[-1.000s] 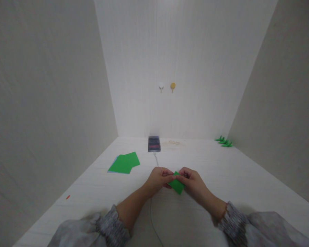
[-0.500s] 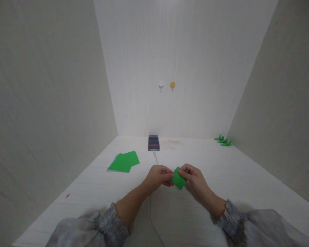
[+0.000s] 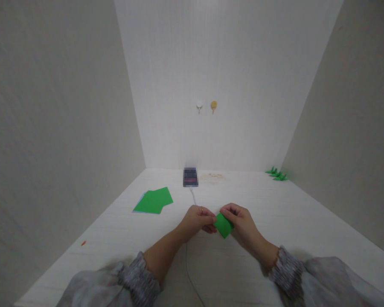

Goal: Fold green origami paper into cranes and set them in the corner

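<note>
Between my two hands is a small folded square of green paper (image 3: 224, 226), held corner-down a little above the table. My left hand (image 3: 198, 221) pinches its left corner between thumb and fingers; a ring shows on one finger. My right hand (image 3: 240, 217) grips the upper right edge, its thumb lying across the front. The fingers behind the paper are partly hidden. To the left lie flat sheets of green paper (image 3: 153, 200), overlapping, with a light blue edge showing underneath.
Several folded green paper figures (image 3: 277, 174) stand at the far right corner. A blurred dark device (image 3: 190, 177) sits by the back wall, its white cable (image 3: 188, 266) running toward me under my left arm. A small red scrap (image 3: 83, 243) lies left. Two hooks (image 3: 213, 105) hang on the wall.
My right thumb has shifted up along the paper's edge, and the green square has tipped and dropped slightly. My left hand keeps its pinch almost unmoved.
</note>
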`<move>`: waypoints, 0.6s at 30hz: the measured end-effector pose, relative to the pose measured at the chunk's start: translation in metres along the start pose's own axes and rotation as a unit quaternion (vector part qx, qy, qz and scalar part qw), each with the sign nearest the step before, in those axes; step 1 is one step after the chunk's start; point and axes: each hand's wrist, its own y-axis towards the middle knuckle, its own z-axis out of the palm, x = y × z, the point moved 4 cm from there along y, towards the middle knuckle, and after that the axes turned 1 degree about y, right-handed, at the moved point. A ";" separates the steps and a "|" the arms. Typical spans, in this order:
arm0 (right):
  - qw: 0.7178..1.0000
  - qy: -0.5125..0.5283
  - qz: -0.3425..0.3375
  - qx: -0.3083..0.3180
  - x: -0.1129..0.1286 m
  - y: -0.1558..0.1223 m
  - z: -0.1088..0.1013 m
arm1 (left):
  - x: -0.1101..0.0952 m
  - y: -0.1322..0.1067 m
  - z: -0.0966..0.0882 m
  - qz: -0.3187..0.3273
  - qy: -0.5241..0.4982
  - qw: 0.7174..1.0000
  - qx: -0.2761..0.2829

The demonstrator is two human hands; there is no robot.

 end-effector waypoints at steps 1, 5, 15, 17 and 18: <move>1.000 0.000 -0.003 -0.007 0.001 0.000 -0.001 | -0.001 0.000 0.000 0.001 -0.002 1.000 0.001; 0.997 0.004 -0.023 -0.068 0.006 0.006 -0.017 | 0.001 0.000 -0.003 -0.004 0.001 1.000 -0.007; 1.000 -0.012 0.010 0.012 -0.005 0.003 0.000 | 0.000 0.004 -0.002 0.041 -0.020 0.999 -0.011; 0.999 -0.029 0.009 0.027 -0.004 0.001 0.007 | 0.004 0.004 0.001 0.026 -0.008 1.000 -0.001; 0.999 -0.034 0.007 0.032 -0.003 0.001 0.009 | 0.005 0.005 0.001 0.018 -0.002 1.000 0.000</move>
